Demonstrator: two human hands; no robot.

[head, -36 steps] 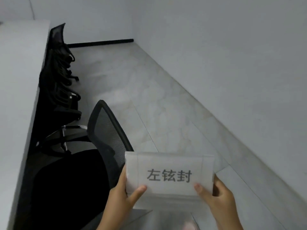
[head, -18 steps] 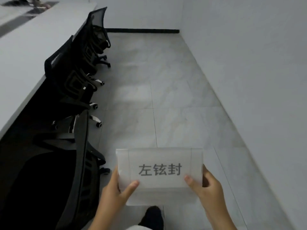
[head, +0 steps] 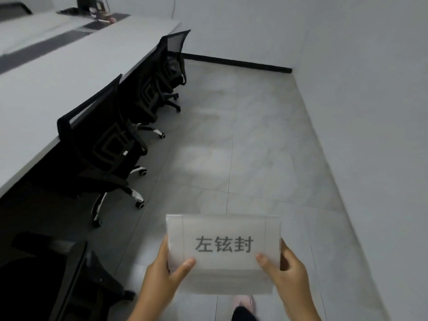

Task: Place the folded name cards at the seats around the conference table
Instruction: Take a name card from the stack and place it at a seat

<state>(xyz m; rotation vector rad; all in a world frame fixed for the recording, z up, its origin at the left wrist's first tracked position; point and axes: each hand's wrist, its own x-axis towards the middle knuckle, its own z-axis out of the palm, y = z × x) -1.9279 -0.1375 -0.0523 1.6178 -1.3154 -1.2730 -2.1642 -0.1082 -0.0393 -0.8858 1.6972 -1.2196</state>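
I see both hands gripping a stack of name cards (head: 223,253) in front of me, above the tiled floor (head: 243,144). My left hand (head: 162,281) pinches the stack's left edge, thumb on the front face; my right hand (head: 289,272) pinches the right edge the same way. The top card shows three printed characters. The desk (head: 58,72) runs along the left, with black mesh chairs (head: 104,144) tucked against its near edge. The cards are well apart from the desk.
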